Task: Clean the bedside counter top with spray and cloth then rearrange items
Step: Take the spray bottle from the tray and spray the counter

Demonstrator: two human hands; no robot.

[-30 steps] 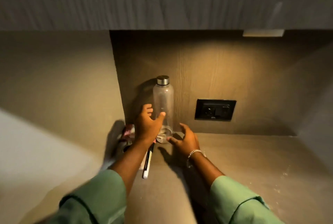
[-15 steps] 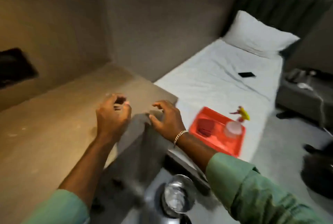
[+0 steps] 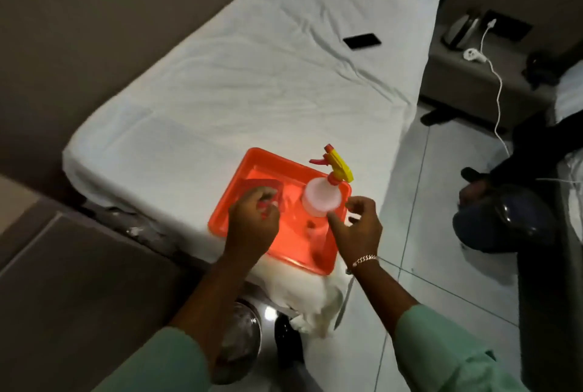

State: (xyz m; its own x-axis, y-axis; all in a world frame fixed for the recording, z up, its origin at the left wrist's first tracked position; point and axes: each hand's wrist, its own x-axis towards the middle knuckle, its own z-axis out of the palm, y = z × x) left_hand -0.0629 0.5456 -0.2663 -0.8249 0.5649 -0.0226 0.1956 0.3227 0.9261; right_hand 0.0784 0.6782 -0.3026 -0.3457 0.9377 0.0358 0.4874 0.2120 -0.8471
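both hands now over orange tray point(image 3: 252, 158) | left hand point(image 3: 252, 224) gripping red cloth point(image 3: 262, 185) | right hand point(image 3: 356, 227) loosely spread beside spray bottle point(image 3: 321, 199)

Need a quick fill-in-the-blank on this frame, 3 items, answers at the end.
1. The spray bottle stands upright in an orange ____.
2. The left hand is closing on a folded red ____ in the tray.
3. The dark phone lies on the white ____.

Missing words: tray; cloth; bed
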